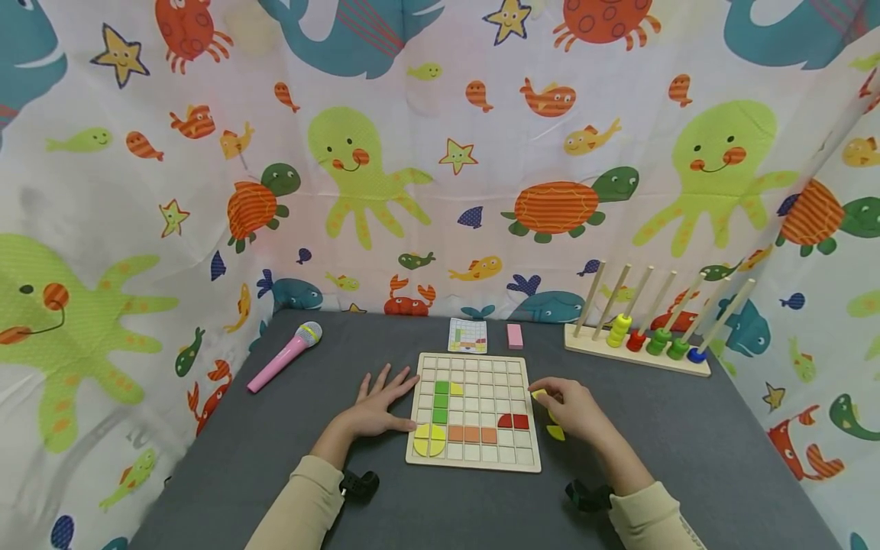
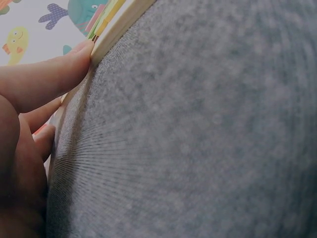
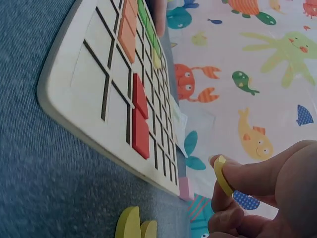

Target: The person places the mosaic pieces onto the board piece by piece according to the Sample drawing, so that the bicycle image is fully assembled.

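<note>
A wooden grid board (image 1: 474, 465) lies on the dark table. Beside its left edge rests my left hand (image 1: 374, 409), fingers spread and thumb touching the rim. On the board are green squares (image 1: 441, 402), a yellow quarter-circle (image 1: 456, 389), orange squares (image 1: 471, 435), red pieces (image 1: 513, 421) and a yellow circle of quarter pieces (image 1: 429, 440). At the right edge, my right hand (image 1: 574, 409) pinches a yellow quarter-circle piece (image 3: 224, 177) between thumb and finger, raised above the table. Loose yellow pieces (image 1: 555, 433) lie under and beside that hand.
Behind the board lie a printed pattern card (image 1: 467, 336) and a pink block (image 1: 514, 336). A pink toy microphone (image 1: 285, 357) is at the back left. A wooden peg stand (image 1: 635, 355) with coloured beads stands back right, before a sea-animal curtain (image 1: 440, 191).
</note>
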Demonstrator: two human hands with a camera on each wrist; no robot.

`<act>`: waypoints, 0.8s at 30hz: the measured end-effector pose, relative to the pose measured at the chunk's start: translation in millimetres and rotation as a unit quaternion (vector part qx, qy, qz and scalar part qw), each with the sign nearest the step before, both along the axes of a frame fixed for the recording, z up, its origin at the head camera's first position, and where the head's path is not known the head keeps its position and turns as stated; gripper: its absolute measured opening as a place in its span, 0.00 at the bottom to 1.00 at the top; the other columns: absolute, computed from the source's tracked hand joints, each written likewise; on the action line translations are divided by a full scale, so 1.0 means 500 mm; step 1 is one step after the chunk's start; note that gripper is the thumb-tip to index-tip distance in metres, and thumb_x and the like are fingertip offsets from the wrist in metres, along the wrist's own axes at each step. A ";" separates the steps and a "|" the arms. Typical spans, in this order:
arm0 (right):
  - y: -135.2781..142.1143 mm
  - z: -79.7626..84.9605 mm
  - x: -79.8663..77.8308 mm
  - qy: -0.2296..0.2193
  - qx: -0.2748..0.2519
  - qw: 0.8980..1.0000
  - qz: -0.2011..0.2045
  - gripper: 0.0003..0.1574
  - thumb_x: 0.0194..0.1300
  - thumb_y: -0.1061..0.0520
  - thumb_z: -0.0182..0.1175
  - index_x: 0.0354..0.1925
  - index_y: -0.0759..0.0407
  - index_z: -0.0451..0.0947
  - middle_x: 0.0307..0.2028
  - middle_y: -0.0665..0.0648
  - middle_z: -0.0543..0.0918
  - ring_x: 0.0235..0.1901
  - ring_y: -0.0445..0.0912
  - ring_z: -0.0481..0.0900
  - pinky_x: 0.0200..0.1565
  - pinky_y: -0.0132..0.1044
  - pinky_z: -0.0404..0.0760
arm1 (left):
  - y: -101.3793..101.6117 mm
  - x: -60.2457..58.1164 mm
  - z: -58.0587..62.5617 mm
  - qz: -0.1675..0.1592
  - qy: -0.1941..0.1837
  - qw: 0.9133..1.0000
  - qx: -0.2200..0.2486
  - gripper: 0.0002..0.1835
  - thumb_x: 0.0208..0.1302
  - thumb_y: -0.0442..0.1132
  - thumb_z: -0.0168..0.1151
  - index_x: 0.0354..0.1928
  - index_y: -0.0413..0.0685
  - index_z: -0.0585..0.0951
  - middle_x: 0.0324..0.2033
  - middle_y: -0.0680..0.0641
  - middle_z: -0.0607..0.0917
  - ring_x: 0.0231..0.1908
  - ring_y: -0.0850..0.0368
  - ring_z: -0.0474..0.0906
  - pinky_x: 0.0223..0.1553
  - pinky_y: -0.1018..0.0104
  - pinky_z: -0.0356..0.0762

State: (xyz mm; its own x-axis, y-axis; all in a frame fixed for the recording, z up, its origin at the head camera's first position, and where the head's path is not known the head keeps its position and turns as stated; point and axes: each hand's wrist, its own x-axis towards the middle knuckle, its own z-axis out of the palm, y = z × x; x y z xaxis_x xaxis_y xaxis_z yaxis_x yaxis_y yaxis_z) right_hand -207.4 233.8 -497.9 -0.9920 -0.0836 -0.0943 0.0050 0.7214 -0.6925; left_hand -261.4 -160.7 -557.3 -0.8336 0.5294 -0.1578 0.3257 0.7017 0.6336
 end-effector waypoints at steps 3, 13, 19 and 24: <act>-0.006 0.001 0.001 0.000 -0.014 1.000 0.004 0.13 0.72 0.60 0.60 0.52 0.57 0.85 0.41 0.57 0.84 0.34 0.49 0.73 0.32 0.38 0.73 | 0.000 0.000 -0.001 0.001 0.001 1.000 0.005 0.52 0.57 0.64 0.69 0.80 0.65 0.55 0.81 0.52 0.47 0.80 0.43 0.24 0.72 0.36 0.15; -0.022 -0.004 0.009 0.020 -0.033 0.999 0.019 0.14 0.73 0.61 0.58 0.55 0.56 0.81 0.37 0.57 0.79 0.33 0.48 0.72 0.31 0.37 0.72 | -0.003 -0.010 -0.023 0.004 -0.002 1.000 0.003 0.53 0.56 0.67 0.68 0.80 0.69 0.53 0.81 0.56 0.45 0.79 0.45 0.23 0.72 0.38 0.13; -0.032 -0.004 0.012 0.028 -0.020 0.999 0.022 0.16 0.75 0.60 0.54 0.55 0.52 0.84 0.46 0.60 0.83 0.36 0.49 0.72 0.35 0.38 0.72 | -0.005 -0.014 -0.032 0.007 0.000 1.000 -0.003 0.54 0.55 0.70 0.67 0.80 0.72 0.52 0.81 0.59 0.44 0.79 0.49 0.21 0.72 0.40 0.12; -0.037 -0.002 0.015 0.022 -0.047 0.999 0.016 0.11 0.73 0.59 0.59 0.50 0.56 0.83 0.37 0.57 0.82 0.33 0.48 0.72 0.31 0.36 0.72 | -0.004 -0.006 -0.015 0.001 0.000 1.000 0.014 0.54 0.55 0.68 0.68 0.80 0.67 0.54 0.81 0.54 0.46 0.79 0.44 0.23 0.71 0.38 0.12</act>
State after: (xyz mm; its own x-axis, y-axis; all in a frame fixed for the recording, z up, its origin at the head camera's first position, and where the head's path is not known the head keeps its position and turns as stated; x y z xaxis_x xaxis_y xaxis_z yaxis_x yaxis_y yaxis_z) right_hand -199.7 215.2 -498.9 -0.9916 -0.1224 -0.0414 -0.0490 0.6528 -0.7559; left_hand -264.6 -162.4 -564.8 -0.8342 0.5323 -0.1440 0.3241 0.6846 0.6529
